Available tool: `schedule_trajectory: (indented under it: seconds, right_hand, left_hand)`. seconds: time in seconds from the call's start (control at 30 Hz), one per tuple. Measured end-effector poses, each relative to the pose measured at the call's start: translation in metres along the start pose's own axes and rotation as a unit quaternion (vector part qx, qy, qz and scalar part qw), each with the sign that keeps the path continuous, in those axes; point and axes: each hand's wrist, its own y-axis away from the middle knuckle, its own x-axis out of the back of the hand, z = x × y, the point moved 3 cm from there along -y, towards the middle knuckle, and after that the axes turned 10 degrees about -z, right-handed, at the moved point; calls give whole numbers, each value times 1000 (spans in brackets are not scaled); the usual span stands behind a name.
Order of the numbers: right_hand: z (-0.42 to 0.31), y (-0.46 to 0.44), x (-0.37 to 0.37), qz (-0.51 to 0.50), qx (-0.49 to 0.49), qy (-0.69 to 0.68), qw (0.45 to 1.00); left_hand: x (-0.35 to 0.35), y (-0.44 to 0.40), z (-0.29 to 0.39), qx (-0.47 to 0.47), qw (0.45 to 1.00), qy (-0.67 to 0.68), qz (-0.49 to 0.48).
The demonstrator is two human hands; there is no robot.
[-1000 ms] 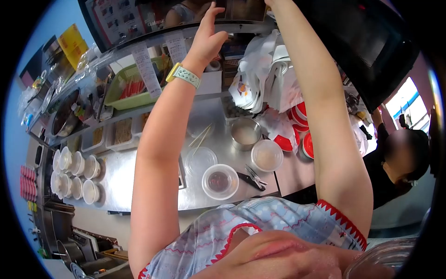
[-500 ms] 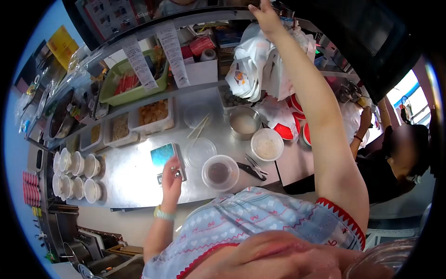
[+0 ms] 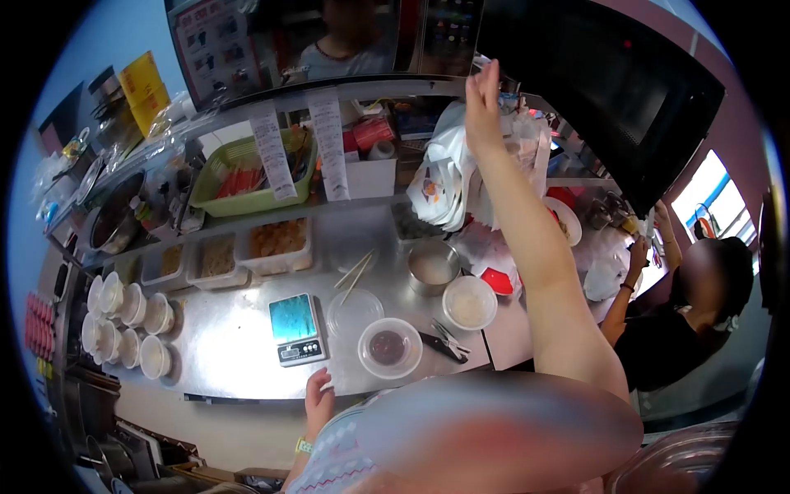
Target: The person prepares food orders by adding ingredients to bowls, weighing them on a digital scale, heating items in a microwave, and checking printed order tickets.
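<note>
My right hand (image 3: 484,107) is raised at the upper shelf, fingers stretched out, at the edge of an open black microwave door (image 3: 609,90). White plastic bags (image 3: 444,177) hang just below it. I cannot make out anything in that hand. My left hand (image 3: 319,395) is at the counter's front edge, fingers loosely bent and apart, holding nothing. Just beyond it lies a digital scale (image 3: 295,321) with a bluish platform. To the right stand a clear tub (image 3: 389,347) with dark contents, a round clear lid (image 3: 355,311) and scissors (image 3: 444,346).
Stacked white cups (image 3: 155,357) stand at the left. Food containers (image 3: 280,243) line the back, below a green basket (image 3: 239,198). A metal pot (image 3: 434,267) and a white-filled tub (image 3: 469,303) sit centre right. Another person (image 3: 658,329) works at the right.
My left hand has drawn back from the scale towards my body. My right hand stays raised, its fingers now pointing more upward. The view has tilted up, showing more of the microwaves.
</note>
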Motion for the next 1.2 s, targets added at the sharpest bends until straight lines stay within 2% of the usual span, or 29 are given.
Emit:
schedule_trajectory:
  seconds: [0.07,0.1,0.13,0.17,0.2,0.23,0.3,0.33,0.37,0.43,0.47,0.53,0.57,0.6,0.67,0.7,0.8,0.87,0.9,0.93,1.0,1.03,1.07,1.1,1.13,1.2]
  right_hand:
    - [-29,65,-14,-32,103,128,986]
    - [-24,99,-17,-81,76,99,989]
    - [-17,143,-22,-137,31,60,988]
    - [-13,189,-31,-168,-27,94,981]
    - [-11,231,-39,-211,-80,122,967]
    - [-3,272,-45,-258,-115,91,955]
    - [19,341,-39,-268,-146,226,925]
    - [21,369,-38,-300,-148,209,919]
    - [24,398,-39,-287,-197,175,921]
    - [28,418,-66,-287,-289,79,910]
    - [25,424,-71,-297,-301,75,903]
    - [29,427,-85,-363,-272,90,887]
    - [29,423,-95,-386,-208,159,885]
    - [32,421,-103,-388,-205,163,883]
    - [45,413,-121,-373,-297,83,875]
    - [53,414,-131,-287,-402,-42,868]
    - [79,416,-162,-238,-458,-8,857]
    - [64,407,-213,-256,-459,28,851]
    - [72,415,-232,-274,-421,25,865]
    - [79,427,-252,-274,-422,15,864]
    - [86,445,-295,-298,-376,37,877]
    - [88,453,-312,-317,-445,13,837]
    - [83,456,-334,-313,-451,10,836]
    - [75,456,-356,-307,-453,-7,837]
    - [70,457,-370,-300,-457,-20,837]
    - [66,460,-385,-298,-487,-3,821]
  left_hand:
    - [2,-9,-15,-24,1000,11,-1]
    - [0,-17,-10,-87,996,2,-12]
    - [9,-23,-24,-30,999,-21,12]
    - [-8,-22,48,-118,987,-112,1]
    - [-25,-17,121,-210,955,-207,7]
    - [-42,-11,193,-297,910,-289,28]
    - [-56,27,261,-416,828,-373,41]
    - [-68,47,275,-448,804,-387,49]
    - [-77,65,284,-477,783,-396,57]
    - [-78,72,295,-513,756,-396,85]
    - [-78,75,297,-529,744,-396,100]
    - [-69,78,304,-554,719,-397,134]
    - [-60,80,306,-562,708,-399,153]
    - [-47,82,311,-572,695,-398,174]
    - [-10,77,318,-581,678,-389,224]
    - [12,75,321,-581,673,-383,251]
    - [110,66,315,-507,695,-357,364]
    - [206,58,286,-395,752,-295,437]
    - [266,50,259,-345,828,-198,395]
    - [320,41,236,-307,855,-131,398]
    - [441,33,168,-212,850,-180,448]
    - [477,30,149,-116,873,-60,471]
    - [518,20,128,-81,866,-64,489]
    - [555,7,111,-69,843,-196,496]
    - [581,-10,105,-64,847,-195,489]
    - [623,-53,84,8,909,12,416]
